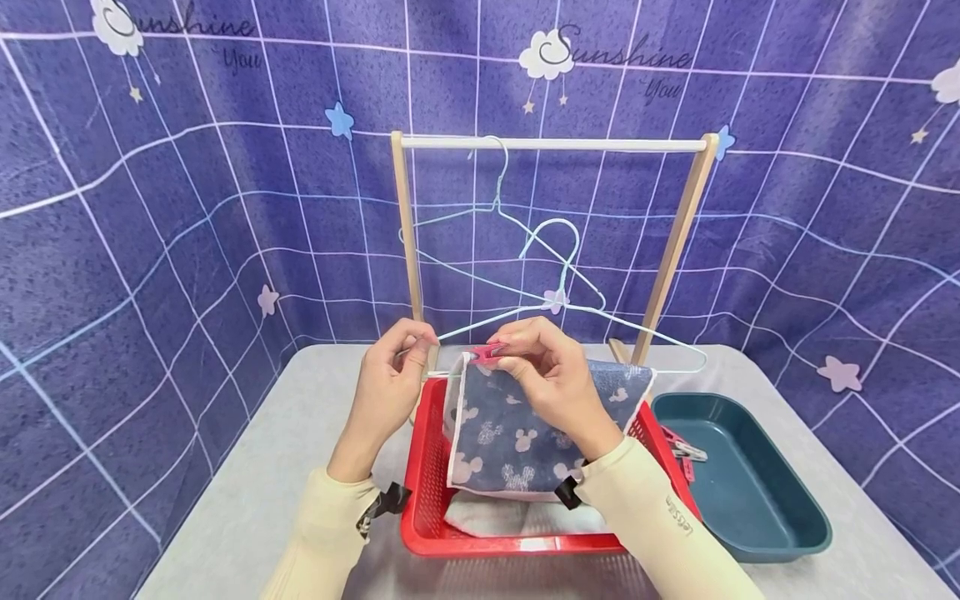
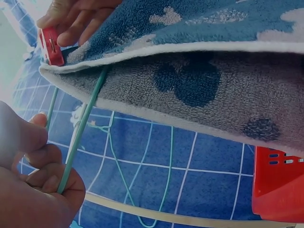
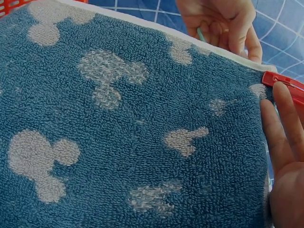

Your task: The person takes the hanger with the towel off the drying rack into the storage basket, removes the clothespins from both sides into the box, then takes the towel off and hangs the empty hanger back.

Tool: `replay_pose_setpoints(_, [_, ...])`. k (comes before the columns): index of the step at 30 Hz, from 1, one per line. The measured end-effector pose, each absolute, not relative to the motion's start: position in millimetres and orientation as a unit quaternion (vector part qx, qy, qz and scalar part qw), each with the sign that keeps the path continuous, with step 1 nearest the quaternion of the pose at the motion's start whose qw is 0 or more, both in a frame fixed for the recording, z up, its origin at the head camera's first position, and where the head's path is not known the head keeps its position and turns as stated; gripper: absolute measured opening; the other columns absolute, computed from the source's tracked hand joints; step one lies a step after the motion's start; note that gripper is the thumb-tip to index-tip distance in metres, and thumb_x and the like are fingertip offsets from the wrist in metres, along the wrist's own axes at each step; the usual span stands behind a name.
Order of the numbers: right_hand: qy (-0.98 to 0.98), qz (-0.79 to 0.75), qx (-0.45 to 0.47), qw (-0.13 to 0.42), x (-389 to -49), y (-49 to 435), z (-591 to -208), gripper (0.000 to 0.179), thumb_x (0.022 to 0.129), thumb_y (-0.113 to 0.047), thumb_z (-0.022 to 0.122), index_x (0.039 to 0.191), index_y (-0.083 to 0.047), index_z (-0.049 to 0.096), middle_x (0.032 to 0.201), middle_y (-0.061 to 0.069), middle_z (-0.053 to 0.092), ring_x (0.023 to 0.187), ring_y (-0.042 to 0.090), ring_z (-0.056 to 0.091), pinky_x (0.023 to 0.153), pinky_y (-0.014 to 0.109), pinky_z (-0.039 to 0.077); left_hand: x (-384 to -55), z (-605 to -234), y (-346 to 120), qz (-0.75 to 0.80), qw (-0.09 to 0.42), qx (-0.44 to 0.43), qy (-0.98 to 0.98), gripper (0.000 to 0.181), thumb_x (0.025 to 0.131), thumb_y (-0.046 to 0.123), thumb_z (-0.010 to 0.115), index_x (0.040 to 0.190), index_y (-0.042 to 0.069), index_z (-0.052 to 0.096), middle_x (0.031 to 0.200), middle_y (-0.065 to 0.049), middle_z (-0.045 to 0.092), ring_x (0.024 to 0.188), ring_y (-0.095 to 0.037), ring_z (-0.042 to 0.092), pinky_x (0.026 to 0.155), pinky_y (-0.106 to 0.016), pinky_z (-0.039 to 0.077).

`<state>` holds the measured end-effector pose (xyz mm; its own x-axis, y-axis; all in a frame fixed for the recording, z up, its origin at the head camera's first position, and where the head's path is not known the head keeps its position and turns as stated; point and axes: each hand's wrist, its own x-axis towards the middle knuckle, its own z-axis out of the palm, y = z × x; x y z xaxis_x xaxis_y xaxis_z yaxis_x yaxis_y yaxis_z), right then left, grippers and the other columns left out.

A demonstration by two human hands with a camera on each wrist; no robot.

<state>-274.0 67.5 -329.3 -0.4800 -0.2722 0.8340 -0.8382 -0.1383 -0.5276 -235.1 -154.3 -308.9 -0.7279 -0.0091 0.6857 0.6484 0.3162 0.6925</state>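
Observation:
A blue towel (image 1: 517, 433) with pale mouse-head shapes hangs folded over the lower bar of a light-blue hanger (image 1: 637, 321). Near the towel's top left corner, my right hand (image 1: 551, 379) pinches a red clothespin (image 1: 486, 354), whose jaws sit at the towel's edge. My left hand (image 1: 390, 383) grips the left end of that hanger; in the left wrist view its fingers curl round the green-blue wire (image 2: 83, 128). The right wrist view shows the clothespin (image 3: 285, 85) at the towel corner, with my right fingers along it.
Below the towel stands a red basket (image 1: 517, 546) holding white cloth (image 1: 517, 512). A dark teal tub (image 1: 817, 521) at the right has clothespins (image 1: 684, 450) at its left side. Behind, a wooden rack with a white rail (image 1: 600, 145) carries a second hanger (image 1: 498, 179).

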Motion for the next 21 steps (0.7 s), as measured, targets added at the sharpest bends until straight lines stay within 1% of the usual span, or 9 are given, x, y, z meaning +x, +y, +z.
replay_pose_setpoints(3, [-0.622, 0.604, 0.449, 0.220, -272.9, 67.3, -327.8, 0.027, 0.090, 0.014, 0.069, 0.115, 0.003, 0.066, 0.111, 0.019, 0.071, 0.089, 0.020, 0.075, 0.077, 0.036, 0.061, -235.2, -308.8, -153.7, -0.543, 0.297, -0.211, -0.756, 0.009, 0.100, -0.006, 0.059, 0.098, -0.003, 0.067, 0.063, -0.005, 0.040, 0.050, -0.005, 0.031, 0.046, -0.022, 0.027])
replay_pose_setpoints(5, [-0.630, 0.599, 0.446, 0.213, -272.9, 66.4, -326.9, 0.029, 0.092, 0.011, 0.069, 0.118, 0.000, 0.066, 0.107, 0.016, 0.074, 0.087, 0.022, 0.076, 0.076, 0.038, 0.061, -235.0, -308.6, -153.5, -0.541, 0.293, -0.207, -0.761, 0.009, 0.100, -0.004, 0.059, 0.098, -0.002, 0.068, 0.064, -0.006, 0.041, 0.049, -0.005, 0.031, 0.045, -0.022, 0.027])
replay_pose_setpoints(8, [-0.640, 0.592, 0.443, 0.208, -272.9, 64.7, -324.9, 0.029, 0.094, 0.009, 0.068, 0.120, -0.003, 0.065, 0.103, 0.012, 0.077, 0.086, 0.026, 0.076, 0.075, 0.038, 0.061, -235.0, -308.0, -153.2, -0.539, 0.288, -0.201, -0.766, 0.010, 0.101, -0.001, 0.060, 0.097, -0.001, 0.069, 0.069, -0.010, 0.047, 0.047, -0.005, 0.030, 0.043, -0.023, 0.026])
replay_pose_setpoints(10, [-0.645, 0.588, 0.442, 0.206, -273.4, 63.5, -324.1, 0.027, 0.095, 0.008, 0.068, 0.120, -0.003, 0.065, 0.104, 0.011, 0.077, 0.086, 0.027, 0.076, 0.075, 0.038, 0.061, -235.1, -307.7, -153.0, -0.539, 0.284, -0.198, -0.768, 0.012, 0.102, 0.000, 0.059, 0.097, -0.001, 0.069, 0.076, -0.012, 0.055, 0.046, -0.005, 0.030, 0.041, -0.023, 0.027])
replay_pose_setpoints(13, [-0.650, 0.583, 0.442, 0.205, -273.3, 61.8, -323.1, 0.026, 0.095, 0.007, 0.067, 0.119, -0.003, 0.064, 0.108, 0.011, 0.076, 0.088, 0.027, 0.076, 0.076, 0.038, 0.061, -235.3, -307.4, -152.6, -0.543, 0.282, -0.195, -0.767, 0.013, 0.102, 0.000, 0.059, 0.096, -0.002, 0.070, 0.084, -0.013, 0.060, 0.046, -0.004, 0.030, 0.042, -0.022, 0.027])
replay_pose_setpoints(15, [-0.657, 0.577, 0.438, 0.208, -273.1, 61.0, -322.6, 0.026, 0.096, 0.005, 0.068, 0.120, -0.003, 0.064, 0.109, 0.010, 0.076, 0.089, 0.025, 0.076, 0.077, 0.037, 0.061, -235.2, -307.5, -152.4, -0.544, 0.282, -0.194, -0.766, 0.013, 0.102, -0.001, 0.058, 0.095, -0.002, 0.069, 0.087, -0.011, 0.062, 0.046, -0.004, 0.030, 0.042, -0.022, 0.027])
replay_pose_setpoints(18, [-0.669, 0.565, 0.431, 0.220, -273.1, 60.7, -322.8, 0.030, 0.096, 0.003, 0.069, 0.124, -0.005, 0.066, 0.108, 0.009, 0.076, 0.089, 0.023, 0.076, 0.079, 0.034, 0.061, -234.5, -307.3, -152.0, -0.546, 0.284, -0.195, -0.764, 0.013, 0.102, -0.002, 0.058, 0.095, -0.002, 0.069, 0.086, -0.011, 0.061, 0.047, -0.005, 0.030, 0.043, -0.022, 0.027])
replay_pose_setpoints(21, [-0.675, 0.558, 0.426, 0.229, -273.6, 60.9, -324.3, 0.031, 0.095, 0.002, 0.071, 0.125, -0.006, 0.068, 0.105, 0.009, 0.077, 0.087, 0.022, 0.075, 0.078, 0.032, 0.061, -233.8, -306.7, -151.1, -0.550, 0.283, -0.195, -0.761, 0.013, 0.102, -0.003, 0.058, 0.094, -0.002, 0.069, 0.087, -0.010, 0.062, 0.047, -0.005, 0.030, 0.043, -0.022, 0.027])
